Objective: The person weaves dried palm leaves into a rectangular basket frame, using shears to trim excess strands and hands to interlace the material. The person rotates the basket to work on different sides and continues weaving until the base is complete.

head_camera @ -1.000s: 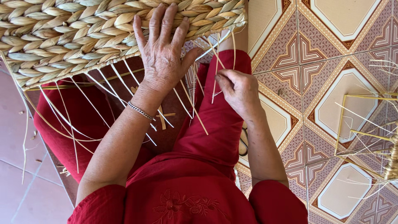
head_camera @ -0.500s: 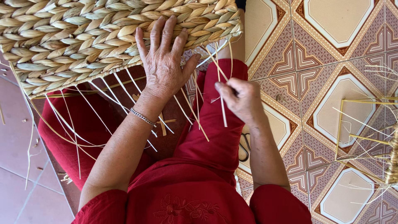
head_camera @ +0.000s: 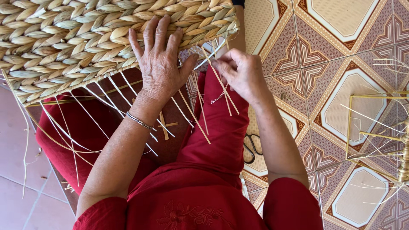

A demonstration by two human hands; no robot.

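I read: weaving mat edge | left hand [head_camera: 159,68] flat, fingers released, on woven mat [head_camera: 85,38] upper left | right hand [head_camera: 240,72] fingers pinching strand [head_camera: 219,81] | next, likely: tuck it in.

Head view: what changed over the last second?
The right hand moved up along the loose strands to the edge of the woven mat, fingertips now pinching a strand there. The left hand stayed pressed flat on the mat; the scissors on the floor did not move.
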